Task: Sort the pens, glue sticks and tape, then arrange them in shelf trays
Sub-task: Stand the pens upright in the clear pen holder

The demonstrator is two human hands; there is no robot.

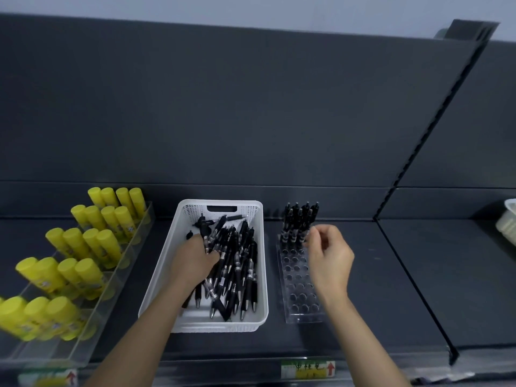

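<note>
A white perforated basket [252, 322] on the dark shelf holds several loose black pens [240, 258]. My left hand [192, 261] reaches into the basket and grips a few pens near its left side. To the right stands a clear pen holder [297, 291] with rows of round holes; several black pens [300, 219] stand upright in its far rows. My right hand [328, 255] hovers over the holder, fingers loosely curled near the upright pens, with nothing visibly held. Yellow glue sticks [83, 247] stand in rows in a clear tiered tray [83, 350] at left.
The dark shelf [391, 275] has bare room to the right of the pen holder. A shelf divider rail [418, 289] runs front to back at right. A pale container [508, 224] sits at the far right edge. A price label [307, 368] is on the front lip.
</note>
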